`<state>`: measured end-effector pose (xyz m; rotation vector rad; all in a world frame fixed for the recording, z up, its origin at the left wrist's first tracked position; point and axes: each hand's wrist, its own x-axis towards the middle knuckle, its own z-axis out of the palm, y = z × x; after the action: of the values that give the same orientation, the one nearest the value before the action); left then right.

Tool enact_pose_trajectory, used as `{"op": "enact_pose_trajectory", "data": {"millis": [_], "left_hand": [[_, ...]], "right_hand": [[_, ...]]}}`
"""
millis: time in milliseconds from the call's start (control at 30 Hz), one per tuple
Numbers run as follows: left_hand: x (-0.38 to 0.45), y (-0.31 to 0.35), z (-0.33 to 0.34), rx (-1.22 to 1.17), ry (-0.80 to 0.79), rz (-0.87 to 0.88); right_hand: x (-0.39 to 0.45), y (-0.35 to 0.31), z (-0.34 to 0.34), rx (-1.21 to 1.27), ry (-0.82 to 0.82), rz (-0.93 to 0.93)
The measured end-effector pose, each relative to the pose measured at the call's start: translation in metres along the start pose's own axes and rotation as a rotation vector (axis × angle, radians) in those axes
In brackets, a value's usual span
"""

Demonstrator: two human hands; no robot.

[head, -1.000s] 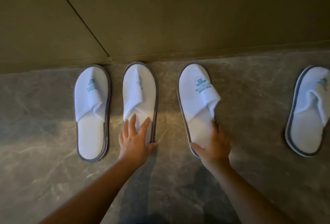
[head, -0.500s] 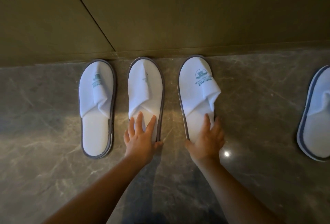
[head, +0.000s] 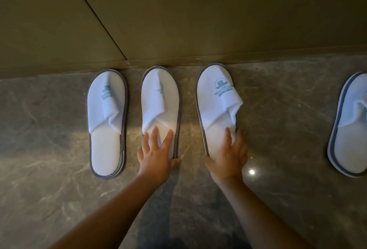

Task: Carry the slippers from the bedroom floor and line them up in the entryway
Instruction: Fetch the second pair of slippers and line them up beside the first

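Three white hotel slippers with grey trim lie toe-first against the wall: the left slipper (head: pixel 107 121), the middle slipper (head: pixel 160 98) and the third slipper (head: pixel 216 106). My left hand (head: pixel 156 153) rests flat on the middle slipper's heel, fingers spread. My right hand (head: pixel 228 157) cups the third slipper's heel, thumb on its left edge, fingers on its right edge. A fourth slipper (head: pixel 349 127), blue-trimmed, lies apart at the far right, partly cut off by the frame edge.
The floor is dark grey marble tile (head: pixel 278 109) with a bright light reflection (head: pixel 251 172) beside my right hand. An olive-brown wall (head: pixel 198 20) with a panel seam rises right behind the slippers' toes.
The third slipper has been pushed toward the wall and straightened, closer to the middle one. My right hand shifted from its right side onto its heel. The view drifted left.
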<state>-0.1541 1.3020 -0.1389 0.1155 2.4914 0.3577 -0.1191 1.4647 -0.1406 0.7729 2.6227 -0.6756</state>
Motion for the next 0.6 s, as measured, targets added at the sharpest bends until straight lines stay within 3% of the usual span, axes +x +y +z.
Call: {"op": "enact_pose_trajectory", "data": {"millis": [167, 333, 467, 600], "left_hand": [[-0.004, 0.013, -0.012, 0.013, 0.041, -0.017], [-0.005, 0.059, -0.014, 0.034, 0.120, 0.226], [0.007, 0.105, 0.002, 0.120, -0.005, 0.338], [0.016, 0.123, 0.023, 0.216, -0.043, 0.284]], "right_hand": [[-0.001, 0.001, -0.004, -0.001, -0.004, -0.017], [0.005, 0.031, -0.040, 0.020, 0.080, -0.020], [0.014, 0.081, -0.073, 0.040, 0.174, 0.122], [0.024, 0.137, -0.095, 0.019, 0.239, 0.296]]}}
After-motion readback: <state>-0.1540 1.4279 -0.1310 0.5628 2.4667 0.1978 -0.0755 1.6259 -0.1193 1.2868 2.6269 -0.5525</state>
